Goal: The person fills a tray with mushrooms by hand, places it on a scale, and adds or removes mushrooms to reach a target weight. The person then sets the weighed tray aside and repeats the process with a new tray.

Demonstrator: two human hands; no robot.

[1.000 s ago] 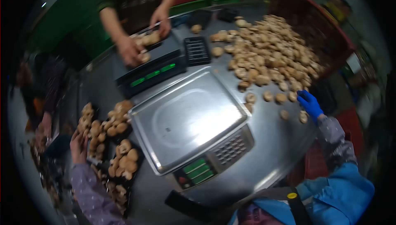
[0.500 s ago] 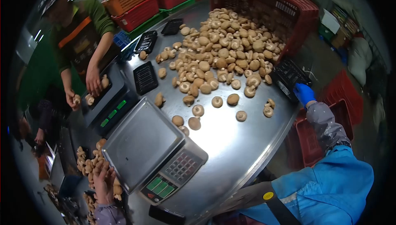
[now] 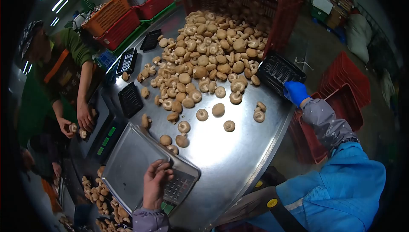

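Note:
My right hand [image 3: 296, 93], in a blue glove, grips the near edge of a black plastic tray [image 3: 277, 71] at the table's right edge. My bare left hand [image 3: 156, 181] hovers over the silver weighing scale [image 3: 133, 164], near its keypad, with its fingers loosely bent and apart and nothing visible in them. Beyond the scale, a big heap of brown shiitake mushrooms [image 3: 213, 47] spills from a tipped red crate [image 3: 286, 10]. Several loose mushrooms lie between heap and scale, among them one mushroom [image 3: 182, 140] close to the scale.
Across the table a co-worker [image 3: 64, 74] handles mushrooms at a second scale [image 3: 100, 121]. More black trays [image 3: 130, 99] lie left of the heap. Mushrooms [image 3: 100, 196] are piled left of my scale. Stacked red baskets [image 3: 347, 83] stand on the floor at right.
My left hand has moved right, from the mushrooms beside the scale to above the scale. My right hand stays on the black tray. The view has shifted, so the table appears further left.

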